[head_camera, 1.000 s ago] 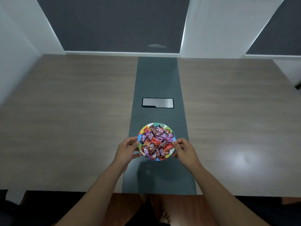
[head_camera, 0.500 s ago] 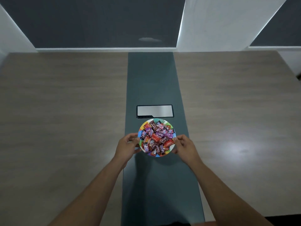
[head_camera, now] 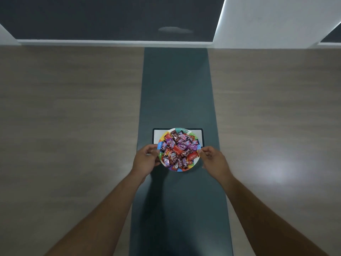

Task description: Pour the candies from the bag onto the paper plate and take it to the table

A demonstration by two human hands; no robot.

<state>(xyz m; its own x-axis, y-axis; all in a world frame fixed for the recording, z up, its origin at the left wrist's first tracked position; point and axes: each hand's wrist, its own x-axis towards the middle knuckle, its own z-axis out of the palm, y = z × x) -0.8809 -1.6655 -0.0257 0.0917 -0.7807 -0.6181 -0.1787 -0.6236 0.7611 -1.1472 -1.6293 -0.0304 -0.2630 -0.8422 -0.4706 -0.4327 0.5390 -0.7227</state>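
I hold the paper plate (head_camera: 191,166) by its two sides over the dark green strip (head_camera: 177,89) that runs down the middle of the wooden desk (head_camera: 73,117). My left hand (head_camera: 145,158) is curled around the plate's left rim, fingers above and thumb side tucked at the edge, pinching it. My right hand (head_camera: 215,160) does the same at the right rim, fingertips closed on the coloured border. The plate has a rim of bright segments, blue, yellow, green, orange, and is heaped with wrapped candies (head_camera: 178,149) in red, brown and purple wrappers; some read "LUSH". Its far edge overlaps the pale rectangular hatch (head_camera: 198,137) set in the green strip. Whether the plate rests on the strip or hangs just above it I cannot tell. Both my bare forearms reach in from the bottom corners. Beyond the desk's far edge stand dark panels (head_camera: 110,17) and a white wall (head_camera: 267,21).
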